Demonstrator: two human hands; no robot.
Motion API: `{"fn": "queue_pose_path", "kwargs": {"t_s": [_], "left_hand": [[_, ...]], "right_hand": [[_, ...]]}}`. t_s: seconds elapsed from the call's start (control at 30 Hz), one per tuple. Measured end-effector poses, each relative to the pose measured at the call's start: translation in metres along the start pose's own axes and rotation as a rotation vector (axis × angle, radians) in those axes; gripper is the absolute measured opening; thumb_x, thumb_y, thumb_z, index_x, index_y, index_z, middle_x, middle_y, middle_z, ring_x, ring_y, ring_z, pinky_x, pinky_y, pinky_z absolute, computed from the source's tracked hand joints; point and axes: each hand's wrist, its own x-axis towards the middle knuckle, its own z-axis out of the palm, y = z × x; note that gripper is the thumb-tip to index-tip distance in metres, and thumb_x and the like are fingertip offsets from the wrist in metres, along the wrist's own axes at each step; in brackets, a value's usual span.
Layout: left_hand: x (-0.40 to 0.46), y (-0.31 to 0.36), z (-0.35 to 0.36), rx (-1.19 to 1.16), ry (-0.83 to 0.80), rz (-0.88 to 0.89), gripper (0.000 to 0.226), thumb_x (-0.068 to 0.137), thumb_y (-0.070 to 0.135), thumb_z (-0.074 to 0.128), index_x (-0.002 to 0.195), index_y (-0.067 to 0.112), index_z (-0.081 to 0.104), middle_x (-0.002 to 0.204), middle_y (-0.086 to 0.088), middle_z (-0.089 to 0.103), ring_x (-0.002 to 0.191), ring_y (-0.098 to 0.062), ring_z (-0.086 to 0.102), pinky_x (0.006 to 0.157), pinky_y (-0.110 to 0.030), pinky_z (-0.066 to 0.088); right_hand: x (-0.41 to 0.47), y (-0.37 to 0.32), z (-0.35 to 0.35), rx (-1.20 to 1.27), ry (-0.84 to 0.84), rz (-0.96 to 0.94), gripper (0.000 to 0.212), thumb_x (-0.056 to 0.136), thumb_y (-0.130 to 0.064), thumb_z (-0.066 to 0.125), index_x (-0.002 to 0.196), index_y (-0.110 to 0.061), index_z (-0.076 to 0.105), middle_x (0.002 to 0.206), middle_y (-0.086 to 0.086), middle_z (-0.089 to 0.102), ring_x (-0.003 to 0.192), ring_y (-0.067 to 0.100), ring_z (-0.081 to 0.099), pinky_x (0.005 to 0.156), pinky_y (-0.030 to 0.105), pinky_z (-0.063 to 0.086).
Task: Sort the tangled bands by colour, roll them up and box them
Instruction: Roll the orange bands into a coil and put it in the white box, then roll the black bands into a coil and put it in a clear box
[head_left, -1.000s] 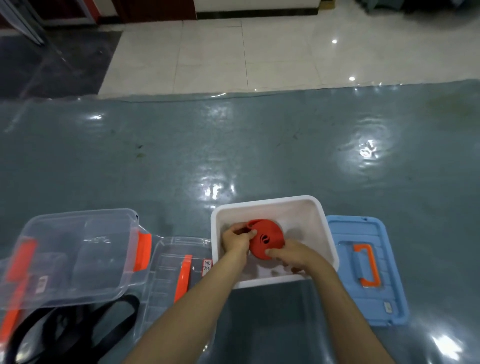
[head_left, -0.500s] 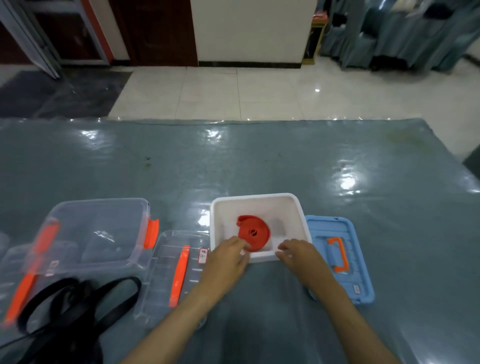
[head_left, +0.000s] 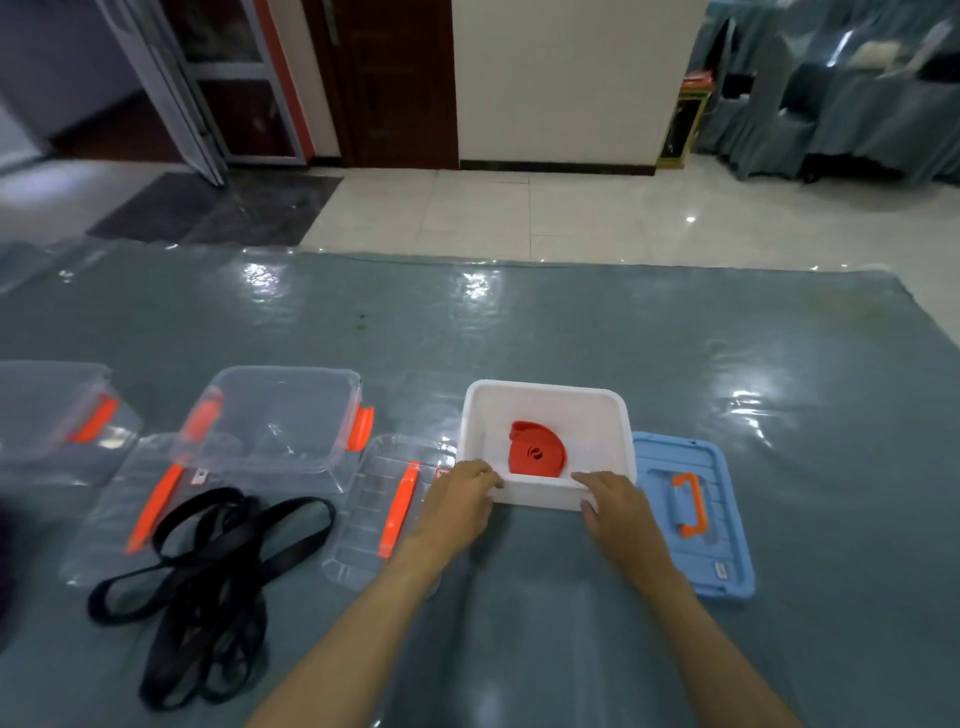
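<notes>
Three open boxes are seen ranged along a grey-blue mat (head_left: 519, 332) covered in glossy film. A white box (head_left: 545, 395) at centre holds a single rolled red band (head_left: 535, 456), which leans on edge toward the near wall. A clear box with orange latches (head_left: 270, 421) stands to the left, and a second clear box (head_left: 47, 410) is partly cut off at the left edge; what either holds cannot be made out through the glare. A clear lid with an orange handle (head_left: 384, 504) is laid flat between the nearer clear box and the white box, another clear lid (head_left: 130, 499) lies further left, and a blue lid with an orange handle (head_left: 691, 514) rests just beside the white box on its right.

The white box is held at its near corners by both hands. The left hand (head_left: 457, 501) is curled round the near-left corner, fingertips over the rim. The right hand (head_left: 618, 506) is set against the near-right corner, fingers bent over the rim there. The red band is touched by neither hand; it sits inside the box, between the two hands and just beyond them.

Tangled black bands (head_left: 208, 587) are left loose on the mat, well to the left of the left forearm.
</notes>
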Motion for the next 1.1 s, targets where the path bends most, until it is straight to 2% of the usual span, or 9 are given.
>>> {"fn": "queue_pose_path", "kwargs": {"t_s": [0.1, 0.17, 0.3, 0.37, 0.43, 0.63, 0.8, 0.9, 1.1], "left_hand": [[-0.045, 0.007, 0.003, 0.042, 0.013, -0.025, 0.030, 0.098, 0.010, 0.054, 0.122, 0.013, 0.072, 0.127, -0.006, 0.067, 0.119, -0.029, 0.061, 0.099, -0.041, 0.048], [-0.086, 0.007, 0.007, 0.079, -0.011, -0.063, 0.025, 0.096, 0.009, 0.057, 0.115, 0.010, 0.074, 0.119, -0.010, 0.070, 0.112, -0.033, 0.064, 0.093, -0.043, 0.050], [-0.161, 0.002, 0.012, 0.122, -0.052, -0.165, 0.012, 0.081, 0.006, 0.078, 0.091, 0.012, 0.078, 0.094, -0.008, 0.074, 0.087, -0.035, 0.071, 0.068, -0.039, 0.056], [-0.187, -0.004, 0.014, 0.141, -0.082, -0.287, 0.013, 0.093, 0.014, 0.068, 0.103, 0.015, 0.076, 0.106, -0.008, 0.072, 0.101, -0.034, 0.069, 0.079, -0.042, 0.055], [-0.205, -0.013, 0.014, 0.186, -0.125, -0.360, 0.022, 0.101, 0.020, 0.055, 0.114, 0.017, 0.073, 0.116, -0.007, 0.069, 0.112, -0.032, 0.065, 0.089, -0.044, 0.051], [-0.227, -0.039, 0.000, 0.185, -0.062, -0.490, 0.019, 0.100, 0.019, 0.059, 0.110, 0.016, 0.075, 0.111, -0.007, 0.072, 0.108, -0.033, 0.068, 0.087, -0.045, 0.053], [-0.232, -0.076, -0.013, 0.217, -0.044, -0.498, 0.023, 0.103, 0.026, 0.050, 0.116, 0.024, 0.069, 0.116, 0.002, 0.069, 0.112, -0.025, 0.065, 0.089, -0.038, 0.050], [-0.231, -0.105, -0.020, 0.198, -0.025, -0.503, 0.022, 0.103, 0.026, 0.051, 0.115, 0.023, 0.069, 0.114, 0.002, 0.068, 0.112, -0.024, 0.064, 0.088, -0.040, 0.049], [-0.219, -0.199, -0.045, 0.224, -0.034, -0.431, 0.023, 0.104, 0.031, 0.047, 0.117, 0.028, 0.066, 0.120, 0.005, 0.065, 0.115, -0.022, 0.061, 0.090, -0.039, 0.046]], "right_hand": [[-0.024, -0.008, -0.003, 0.064, 0.073, -0.071, 0.038, 0.077, 0.012, 0.077, 0.112, -0.002, 0.076, 0.110, 0.014, 0.074, 0.102, 0.039, 0.071, 0.085, 0.051, 0.060], [-0.042, -0.015, -0.001, 0.098, 0.030, -0.064, 0.032, 0.083, 0.007, 0.075, 0.112, -0.004, 0.076, 0.110, 0.012, 0.074, 0.103, 0.036, 0.071, 0.087, 0.050, 0.059], [-0.077, -0.028, 0.015, 0.145, -0.298, -0.006, 0.028, 0.099, -0.017, 0.063, 0.125, -0.019, 0.073, 0.124, 0.000, 0.074, 0.117, 0.022, 0.068, 0.101, 0.036, 0.051], [-0.091, -0.040, 0.026, 0.122, -0.450, -0.046, 0.030, 0.100, -0.022, 0.059, 0.127, -0.024, 0.071, 0.127, -0.004, 0.071, 0.118, 0.017, 0.067, 0.102, 0.032, 0.050], [-0.103, -0.054, 0.035, 0.109, -0.510, -0.067, 0.031, 0.099, -0.025, 0.057, 0.128, -0.027, 0.068, 0.126, -0.006, 0.070, 0.116, 0.015, 0.066, 0.098, 0.029, 0.049], [-0.121, -0.102, 0.055, 0.065, -0.497, -0.124, 0.030, 0.101, -0.030, 0.054, 0.129, -0.030, 0.065, 0.127, -0.008, 0.067, 0.118, 0.016, 0.064, 0.096, 0.030, 0.049], [-0.110, -0.145, 0.073, 0.027, -0.480, -0.152, 0.031, 0.102, -0.030, 0.053, 0.131, -0.029, 0.065, 0.128, -0.007, 0.068, 0.119, 0.017, 0.064, 0.096, 0.029, 0.048], [-0.099, -0.173, 0.090, -0.007, -0.495, -0.146, 0.031, 0.103, -0.029, 0.051, 0.131, -0.028, 0.064, 0.131, -0.007, 0.068, 0.121, 0.016, 0.062, 0.099, 0.029, 0.047], [-0.075, -0.242, 0.137, -0.068, -0.480, -0.042, 0.031, 0.103, -0.028, 0.049, 0.130, -0.029, 0.064, 0.132, -0.005, 0.067, 0.119, 0.020, 0.063, 0.094, 0.032, 0.049]]}}
